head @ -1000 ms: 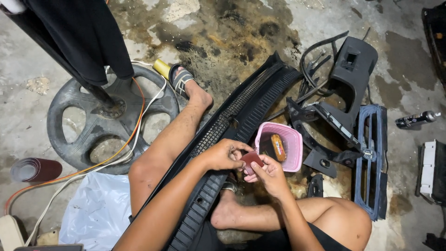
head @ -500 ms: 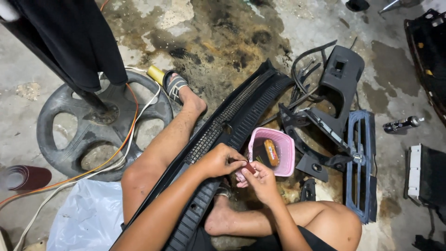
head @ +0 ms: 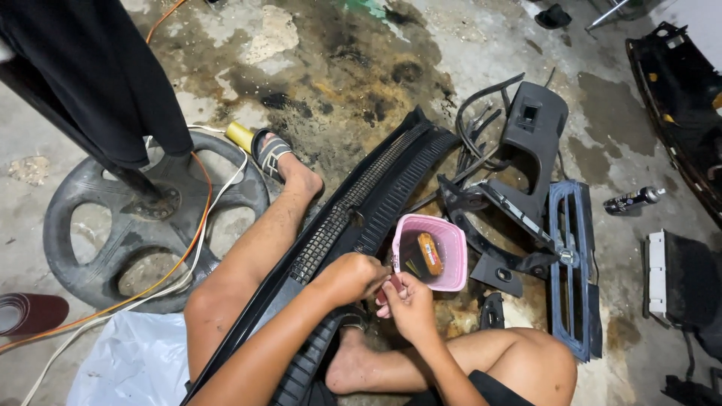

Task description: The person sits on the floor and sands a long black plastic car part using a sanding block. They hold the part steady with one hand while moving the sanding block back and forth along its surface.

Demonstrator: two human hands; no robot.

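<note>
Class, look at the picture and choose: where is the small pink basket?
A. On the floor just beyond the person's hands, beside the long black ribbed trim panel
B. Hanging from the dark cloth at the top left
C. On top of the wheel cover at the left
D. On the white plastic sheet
A: the pink basket sits just beyond both hands, left hand and right hand, beside the long black ribbed trim panel.

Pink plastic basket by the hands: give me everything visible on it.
The pink plastic basket is small, rectangular and open-topped, with slotted, perforated walls and a solid rim. It sits upright on the stained concrete floor, beside the long black ribbed plastic trim panel and just beyond both hands. An orange oblong object lies inside on its dark bottom. The right hand is close to its near rim; contact cannot be told.
</note>
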